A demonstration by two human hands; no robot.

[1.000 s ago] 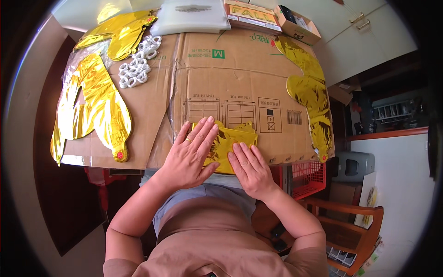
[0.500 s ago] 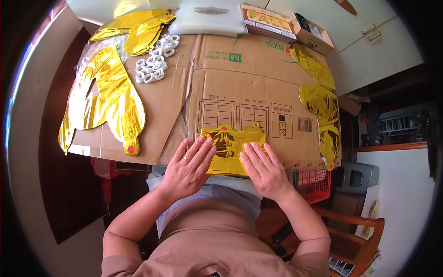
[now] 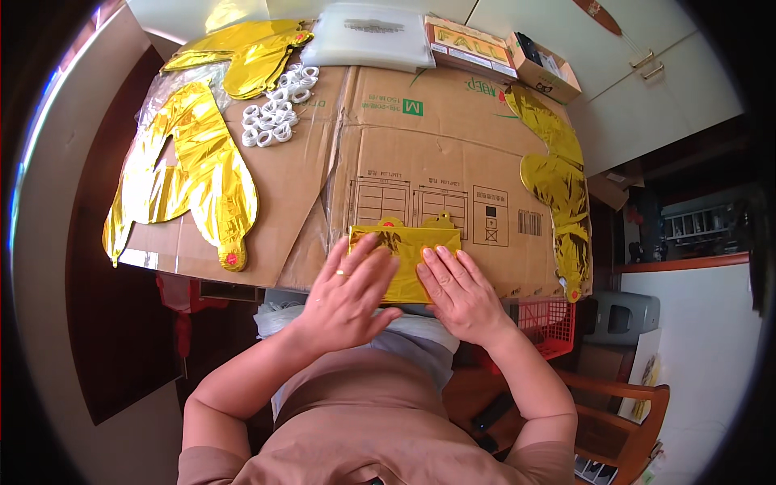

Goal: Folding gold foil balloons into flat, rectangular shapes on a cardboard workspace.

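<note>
A gold foil balloon (image 3: 406, 279), folded into a flat rectangle, lies at the near edge of the cardboard sheet. Two small tabs stick out past its far edge, the left one with a red spot. My right hand (image 3: 461, 297) rests flat on its right part, fingers stretched out. Over the left part is my left hand (image 3: 346, 293), a ring on one finger, with fingers extended and thumb apart. Whether its fingertips touch the foil I cannot tell. Under both hands, part of the balloon is hidden.
Unfolded gold foil balloons lie at the left (image 3: 184, 174), far left (image 3: 250, 61) and right (image 3: 558, 182). Several white string coils (image 3: 271, 121) sit near a clear plastic bag stack (image 3: 368, 44). A printed box (image 3: 471, 50) and small open carton (image 3: 543, 69) line the far edge of the cardboard (image 3: 404, 153).
My left hand has shifted right and turned, lifting somewhat, its thumb now spread. My right hand stays on the folded balloon almost where it was.
</note>
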